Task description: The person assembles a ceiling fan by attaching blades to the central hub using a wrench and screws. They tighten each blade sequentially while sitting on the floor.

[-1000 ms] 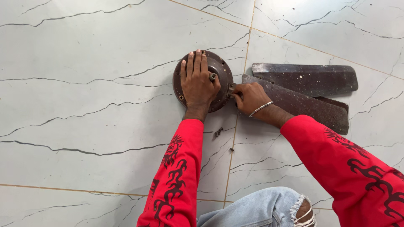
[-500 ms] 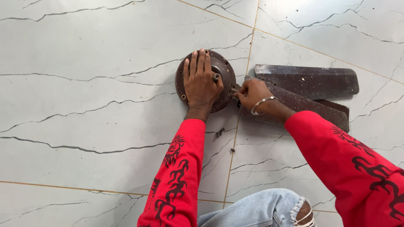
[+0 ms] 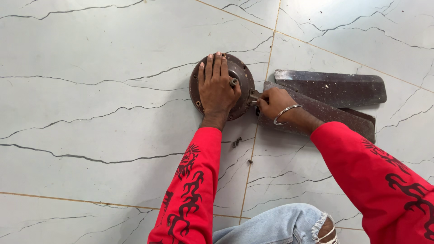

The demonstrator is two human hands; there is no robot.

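On the tiled floor (image 3: 99, 135), my left hand (image 3: 218, 86) lies flat, fingers spread, pinning the round fan motor (image 3: 242, 74); my right hand's (image 3: 271, 101) grip is curled shut around the blade bracket (image 3: 253, 96). If the motor slips, the loose screws (image 3: 236, 143) beside it could scatter.

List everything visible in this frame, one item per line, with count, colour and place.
fan motor housing: 1, round, dark brown, on floor, centre top.
fan blades: at least 2, dark brown, overlapping, right of the housing.
small screws: a few, dark, loose on floor below the housing.
tiled floor: white with dark veins, fills the view.
bracelet: 1, silver, right wrist.
left hand: flat on housing, red sleeve.
right hand: closed at the blade's end by the housing.
knee: ripped blue jeans, bottom edge.
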